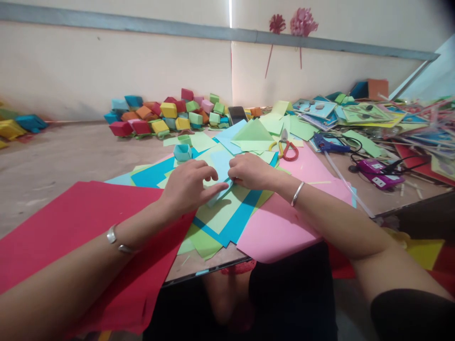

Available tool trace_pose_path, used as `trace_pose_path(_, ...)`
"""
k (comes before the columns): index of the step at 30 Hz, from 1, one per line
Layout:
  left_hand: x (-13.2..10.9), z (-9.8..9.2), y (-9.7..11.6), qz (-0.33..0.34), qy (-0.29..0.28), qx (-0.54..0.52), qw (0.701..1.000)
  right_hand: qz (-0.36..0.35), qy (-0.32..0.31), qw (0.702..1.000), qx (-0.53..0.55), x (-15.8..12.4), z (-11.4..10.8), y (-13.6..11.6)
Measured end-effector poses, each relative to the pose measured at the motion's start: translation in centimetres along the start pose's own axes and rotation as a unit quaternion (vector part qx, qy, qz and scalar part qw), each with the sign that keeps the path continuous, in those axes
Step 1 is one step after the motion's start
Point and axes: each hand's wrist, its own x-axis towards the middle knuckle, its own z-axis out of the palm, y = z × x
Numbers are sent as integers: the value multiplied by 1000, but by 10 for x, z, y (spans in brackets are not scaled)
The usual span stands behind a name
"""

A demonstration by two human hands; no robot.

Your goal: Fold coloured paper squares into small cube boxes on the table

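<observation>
A piece of light blue paper (219, 163) lies over the layered sheets in the middle of the table. My right hand (251, 171) is closed, its fingertips pinching the folded edge of this paper. From the other side, my left hand (194, 185) reaches in with fingers bent and thumb apart; the thumb tip lies at the same fold. Part of the fold is hidden by my fingers. Just beyond my left hand stands a small light blue paper box (182, 152). A green folded sheet (251, 136) sits past my right hand.
Red sheets (88, 227) lie left and pink sheets (284, 222) right, both overhanging the front edge. Red-handled pliers (287, 148), a blue glue gun (330, 145) and a purple power strip (378, 173) are right. Colourful paper boxes (168, 110) and a phone (237, 114) line the wall.
</observation>
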Motion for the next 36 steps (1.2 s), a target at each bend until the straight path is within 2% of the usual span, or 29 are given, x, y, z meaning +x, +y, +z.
trace_pose_path(5,-3,-2,11,-2,-98,7,995,5,-10,1000,22,-2,-5,-1)
trace_pose_path(10,-2,3,13,-24,-123,36,992,22,-49,998,41,-4,-10,7)
trace_pose_path(14,-1,6,11,-27,-126,64,990,72,-82,991,75,-5,-13,15)
trace_pose_path(19,0,11,7,-37,-123,68,989,101,-95,983,116,-5,-15,17)
trace_pose_path(28,5,16,0,-54,-112,20,992,167,-114,971,125,-6,-15,15)
trace_pose_path(36,5,16,0,-69,-109,16,991,188,-121,965,137,-3,-11,16)
